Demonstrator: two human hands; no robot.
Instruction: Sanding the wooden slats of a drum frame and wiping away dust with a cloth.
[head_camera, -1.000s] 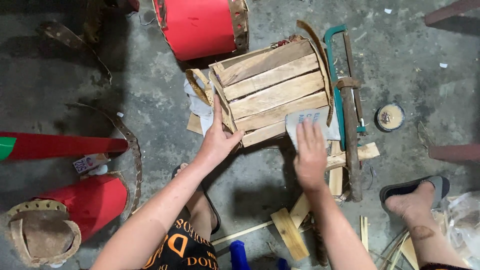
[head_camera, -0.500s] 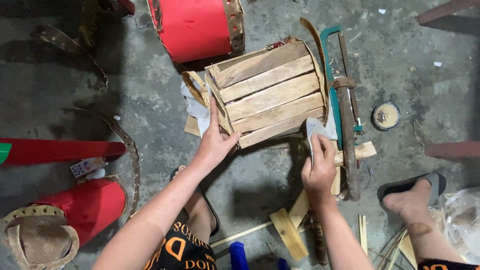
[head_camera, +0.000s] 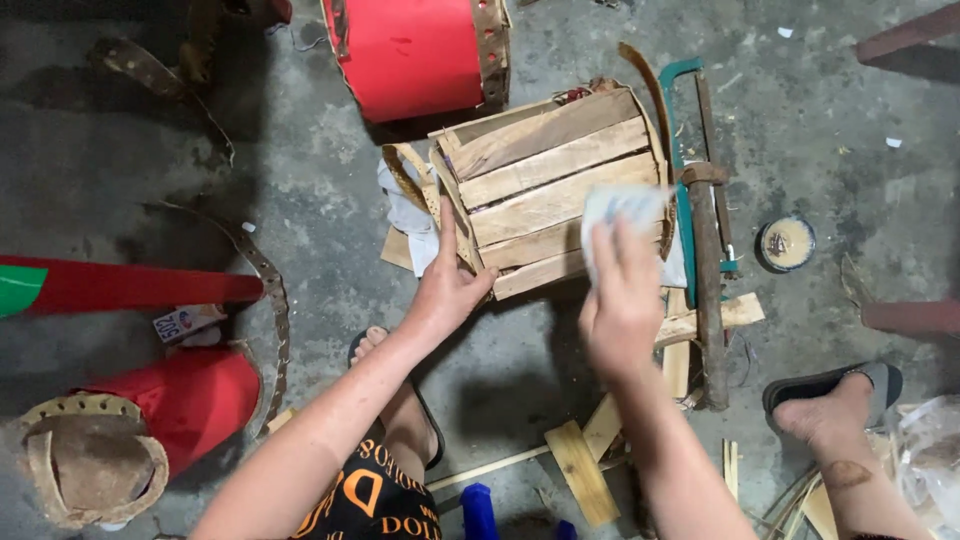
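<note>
Head view: left hand (head_camera: 452, 285) spread, bracing slatted wooden drum (head_camera: 550, 190) edge; right hand (head_camera: 620, 305) clamped on sandpaper (head_camera: 618, 207).

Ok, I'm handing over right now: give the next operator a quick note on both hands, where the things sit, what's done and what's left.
Left hand: open, flat against the near left corner of the wooden slat barrel, steadying it on the concrete floor.
Right hand: gripping a pale sheet, likely sandpaper, pressed on the barrel's lower slats.
Nearby: hacksaw to the right of the barrel, small round tin beyond it, red drum above.
Done: slats look assembled.
Left: how much of the surface has been rubbed can't be told.
</note>
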